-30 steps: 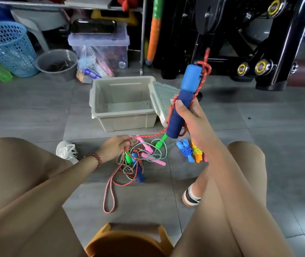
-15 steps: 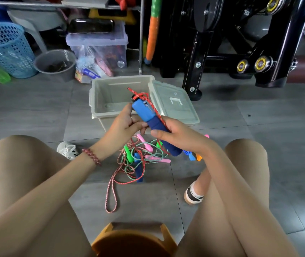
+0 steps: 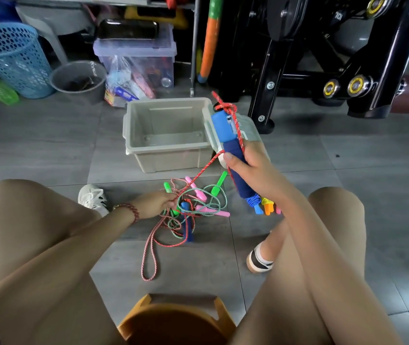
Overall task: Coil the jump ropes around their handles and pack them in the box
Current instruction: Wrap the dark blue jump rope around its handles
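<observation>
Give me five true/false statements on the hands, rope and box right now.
1. The right hand grips the blue handle. True.
2. The box holds two coiled ropes. False: nothing shows inside it.
3. The left hand holds the red rope down at the rope pile. True.
4. The lid is shut. False: it lies open at the box's right side.
5. The blue handle lies on the floor. False: it is held up in front of the lid.
</observation>
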The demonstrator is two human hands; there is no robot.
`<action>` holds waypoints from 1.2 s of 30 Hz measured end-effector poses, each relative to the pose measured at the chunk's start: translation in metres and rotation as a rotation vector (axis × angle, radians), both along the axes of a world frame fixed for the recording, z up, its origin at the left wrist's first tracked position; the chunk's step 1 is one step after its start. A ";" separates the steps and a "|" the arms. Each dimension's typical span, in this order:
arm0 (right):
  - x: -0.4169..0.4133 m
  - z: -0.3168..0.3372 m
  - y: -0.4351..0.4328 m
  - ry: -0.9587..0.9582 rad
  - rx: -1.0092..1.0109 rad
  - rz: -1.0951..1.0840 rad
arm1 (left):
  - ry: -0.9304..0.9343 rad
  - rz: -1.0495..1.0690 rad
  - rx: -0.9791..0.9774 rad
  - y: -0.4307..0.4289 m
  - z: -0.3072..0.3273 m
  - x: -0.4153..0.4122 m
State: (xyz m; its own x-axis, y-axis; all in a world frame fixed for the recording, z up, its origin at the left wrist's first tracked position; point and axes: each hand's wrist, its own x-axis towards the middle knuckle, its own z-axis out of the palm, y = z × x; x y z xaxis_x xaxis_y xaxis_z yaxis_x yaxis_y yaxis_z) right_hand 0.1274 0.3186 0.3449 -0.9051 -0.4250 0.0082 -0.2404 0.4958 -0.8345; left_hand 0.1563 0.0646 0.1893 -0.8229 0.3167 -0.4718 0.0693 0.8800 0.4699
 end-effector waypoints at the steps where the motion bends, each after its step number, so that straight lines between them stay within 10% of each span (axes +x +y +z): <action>1: 0.003 0.002 -0.002 -0.082 -0.064 -0.021 | -0.006 0.027 -0.012 -0.003 0.000 0.000; 10: 0.005 0.006 -0.016 -0.449 -0.847 -0.121 | 0.271 0.315 0.503 0.036 0.081 -0.011; 18: 0.004 0.006 -0.020 -0.480 -0.830 -0.054 | 0.359 0.204 0.408 0.048 0.104 0.000; 25: 0.015 -0.001 -0.025 -0.475 -0.165 0.143 | 0.411 0.501 0.851 0.048 0.113 -0.005; 29: 0.019 -0.005 -0.033 -0.530 -0.271 0.098 | 0.392 0.471 0.944 0.038 0.119 -0.004; 36: 0.005 -0.003 -0.022 -0.157 -0.337 -0.259 | 0.273 0.144 0.543 0.013 0.084 -0.011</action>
State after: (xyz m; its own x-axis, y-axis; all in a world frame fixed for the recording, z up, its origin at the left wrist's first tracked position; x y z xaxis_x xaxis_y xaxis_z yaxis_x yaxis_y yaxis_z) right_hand 0.1327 0.2965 0.3418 -0.9827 -0.1811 -0.0381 -0.0021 0.2169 -0.9762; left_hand 0.1450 0.0779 0.2734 -0.9432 0.3297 -0.0415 0.1485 0.5297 0.8351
